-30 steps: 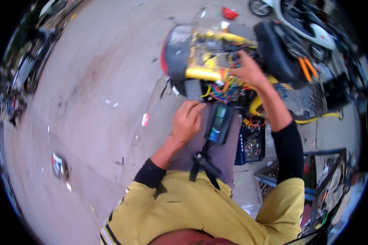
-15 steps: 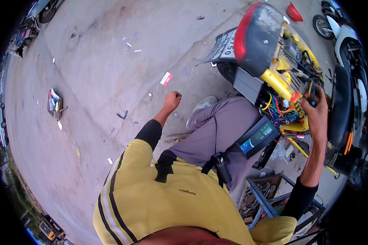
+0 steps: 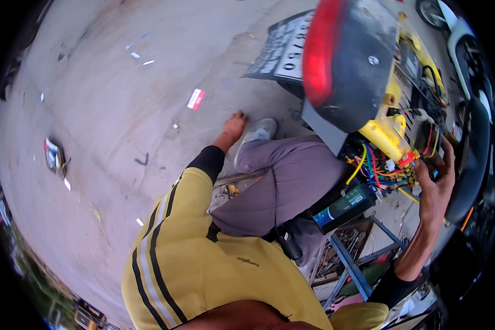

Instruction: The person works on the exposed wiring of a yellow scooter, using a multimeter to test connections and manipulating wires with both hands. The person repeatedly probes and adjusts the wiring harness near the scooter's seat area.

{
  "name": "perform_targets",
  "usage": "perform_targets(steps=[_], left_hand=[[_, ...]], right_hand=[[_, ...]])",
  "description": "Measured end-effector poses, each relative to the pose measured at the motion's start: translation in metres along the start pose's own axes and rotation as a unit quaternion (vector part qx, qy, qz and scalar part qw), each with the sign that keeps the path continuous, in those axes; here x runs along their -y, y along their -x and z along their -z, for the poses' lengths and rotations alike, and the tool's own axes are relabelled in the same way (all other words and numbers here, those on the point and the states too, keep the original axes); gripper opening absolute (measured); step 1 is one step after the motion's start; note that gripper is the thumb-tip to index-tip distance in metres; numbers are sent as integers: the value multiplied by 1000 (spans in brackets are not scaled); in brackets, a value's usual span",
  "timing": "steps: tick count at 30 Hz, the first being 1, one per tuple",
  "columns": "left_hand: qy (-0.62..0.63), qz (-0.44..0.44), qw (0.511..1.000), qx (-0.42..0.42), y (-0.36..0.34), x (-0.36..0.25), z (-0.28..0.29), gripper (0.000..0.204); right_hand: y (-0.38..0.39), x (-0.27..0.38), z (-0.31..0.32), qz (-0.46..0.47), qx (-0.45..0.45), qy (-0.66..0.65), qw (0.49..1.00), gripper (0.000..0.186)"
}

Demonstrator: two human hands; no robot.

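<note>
Head view: my right hand [image 3: 437,184] is at the opened rear of a stripped scooter [image 3: 363,71], which takes up the upper right of what I see. Its thumb lies by the red-orange connector [image 3: 407,159] at the end of a yellow frame tube [image 3: 382,140], and the fingers are curled on the far side, bent toward the thumb; I cannot tell whether they grip anything. Just beside that hand, a bundle of coloured wires [image 3: 377,170] spills out under the tube, one yellow loop hanging toward my knee. My left hand [image 3: 235,125] is away from the scooter, low over the ground near my shoe [image 3: 264,128], back up and fingers partly bent; I cannot see into its palm, so whether it is empty I cannot tell. A black box [image 3: 344,208] with a blue-green label is tilted beside my leg, below the wires. A grey panel [image 3: 322,129] sits under the dark tail cover, with the red tail light [image 3: 319,60] and a number plate [image 3: 291,47] behind. Near my right forearm stands a blue metal frame [image 3: 351,267] beside a tray of small parts. On the ground past my left hand lies a red-and-white packet [image 3: 196,99].
</note>
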State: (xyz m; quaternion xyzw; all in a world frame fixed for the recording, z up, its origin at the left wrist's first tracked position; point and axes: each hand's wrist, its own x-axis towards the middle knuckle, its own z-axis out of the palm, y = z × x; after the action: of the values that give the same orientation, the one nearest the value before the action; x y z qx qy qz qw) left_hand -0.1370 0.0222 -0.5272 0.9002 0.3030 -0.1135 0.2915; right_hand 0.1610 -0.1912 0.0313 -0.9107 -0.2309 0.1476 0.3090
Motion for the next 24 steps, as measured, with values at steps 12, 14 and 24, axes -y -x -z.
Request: perform_targets(steps=[12,14,24], left_hand=[[-120,-46,991,39,-6,45,-50,24],[-141,-27,988,48,-4,46,-48,23],[-315,-118,941,42,43,29,35,17]], right_hand=[[-6,6,7,26,60,-64,996,70],[-10,2,8,30,67,-47,996,71],[-15,-11,4,79,63,-48,994,73]])
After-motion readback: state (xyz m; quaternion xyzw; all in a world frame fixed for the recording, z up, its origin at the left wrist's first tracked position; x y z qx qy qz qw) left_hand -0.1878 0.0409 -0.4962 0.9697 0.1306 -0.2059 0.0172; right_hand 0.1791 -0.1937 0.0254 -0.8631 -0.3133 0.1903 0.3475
